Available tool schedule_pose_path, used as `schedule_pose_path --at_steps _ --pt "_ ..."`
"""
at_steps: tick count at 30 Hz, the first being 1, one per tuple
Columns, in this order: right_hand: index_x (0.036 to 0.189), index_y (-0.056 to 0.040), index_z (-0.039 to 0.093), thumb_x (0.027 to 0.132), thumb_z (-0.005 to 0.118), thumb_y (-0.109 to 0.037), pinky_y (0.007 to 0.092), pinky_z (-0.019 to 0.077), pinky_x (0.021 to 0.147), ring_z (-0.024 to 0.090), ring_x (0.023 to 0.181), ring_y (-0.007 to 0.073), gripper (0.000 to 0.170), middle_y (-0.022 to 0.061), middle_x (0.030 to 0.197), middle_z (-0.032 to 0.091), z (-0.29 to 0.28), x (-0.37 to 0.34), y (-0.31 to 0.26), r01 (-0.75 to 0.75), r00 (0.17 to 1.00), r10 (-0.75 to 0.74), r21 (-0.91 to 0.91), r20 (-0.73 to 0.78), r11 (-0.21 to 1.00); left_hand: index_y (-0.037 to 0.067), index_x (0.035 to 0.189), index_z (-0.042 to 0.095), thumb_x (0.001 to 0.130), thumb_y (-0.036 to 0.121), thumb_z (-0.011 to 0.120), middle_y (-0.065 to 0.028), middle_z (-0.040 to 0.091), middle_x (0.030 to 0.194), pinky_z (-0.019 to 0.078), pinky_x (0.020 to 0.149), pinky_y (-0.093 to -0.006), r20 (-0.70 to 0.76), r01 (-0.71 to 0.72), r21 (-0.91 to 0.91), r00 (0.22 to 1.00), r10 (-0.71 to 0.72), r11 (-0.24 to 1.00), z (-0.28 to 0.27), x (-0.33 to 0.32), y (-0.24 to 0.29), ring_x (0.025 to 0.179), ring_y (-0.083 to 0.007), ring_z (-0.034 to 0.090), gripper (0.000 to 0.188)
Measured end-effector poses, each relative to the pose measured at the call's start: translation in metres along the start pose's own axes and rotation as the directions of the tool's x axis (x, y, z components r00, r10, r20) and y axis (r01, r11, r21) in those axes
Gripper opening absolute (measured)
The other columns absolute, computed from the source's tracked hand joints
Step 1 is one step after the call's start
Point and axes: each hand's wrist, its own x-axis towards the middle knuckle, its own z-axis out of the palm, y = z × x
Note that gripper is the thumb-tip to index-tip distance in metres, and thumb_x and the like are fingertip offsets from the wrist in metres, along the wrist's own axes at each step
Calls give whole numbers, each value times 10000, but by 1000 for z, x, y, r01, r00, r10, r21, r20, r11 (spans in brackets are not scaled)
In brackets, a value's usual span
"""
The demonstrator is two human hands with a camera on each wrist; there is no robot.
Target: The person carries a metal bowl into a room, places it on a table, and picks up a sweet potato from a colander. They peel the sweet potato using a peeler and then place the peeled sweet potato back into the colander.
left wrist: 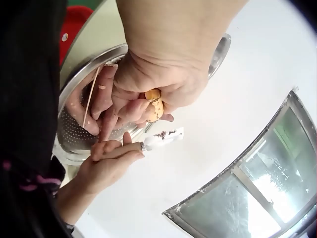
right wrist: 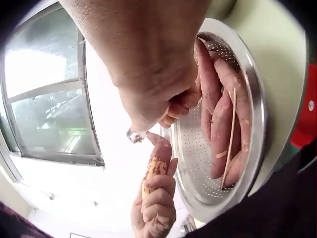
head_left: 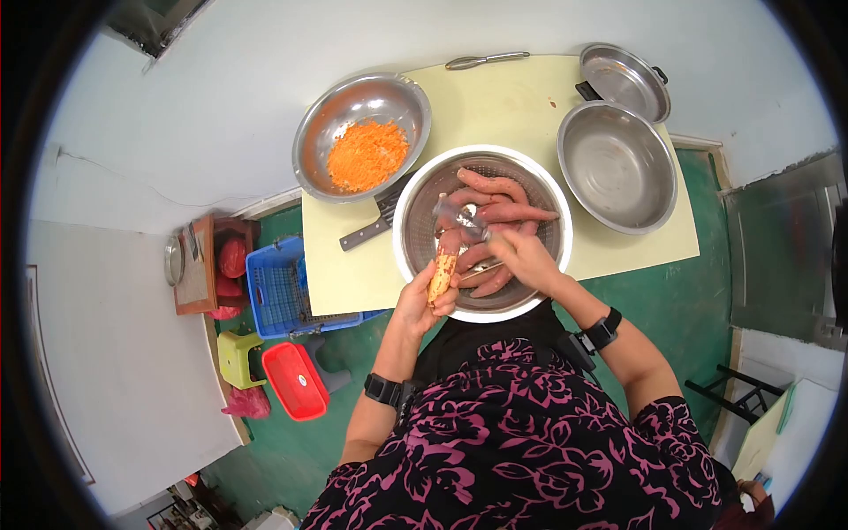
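Note:
My left hand [head_left: 419,300] grips a sweet potato [head_left: 442,279] over the near-left side of the perforated steel colander [head_left: 481,315]. Its lower part is peeled to yellow with reddish flecks; the upper part keeps its skin. In my right hand [head_left: 526,260] is a peeler [left wrist: 162,139], gripped by its pale handle, with dark peel bits on its blade. The head view shows the blade blurred, near the sweet potato's unpeeled end. Several unpeeled sweet potatoes [right wrist: 221,126] lie in the colander, with a thin wooden stick [right wrist: 229,144] across them.
A steel bowl [head_left: 305,146] of orange shreds [head_left: 367,156] stands back left, beside a dark-handled knife [head_left: 364,235] partly under the colander. At right are a steel basin [head_left: 616,168] and a pan [head_left: 624,78]. Another metal utensil [head_left: 486,60] lies at the table's back edge.

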Motion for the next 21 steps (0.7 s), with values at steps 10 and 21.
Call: schedule_pose_path --at_steps 10,21 --pt "1002 -144 615 841 522 -405 419 485 643 610 739 337 321 145 812 635 1 -9 -9 150 985 -115 -294 131 944 67 1192 389 840 105 507 -48 512 819 227 343 -149 -96 -2 359 995 39 933 25 -2 7 447 -33 346 373" --pt "1005 -162 627 824 541 -412 383 485 617 617 723 304 321 104 835 639 -7 12 13 249 958 -286 -403 -33 881 59 1180 386 841 126 492 -64 495 809 231 328 -147 -88 18 189 996 -1 982 20 -9 9 432 -40 341 361"
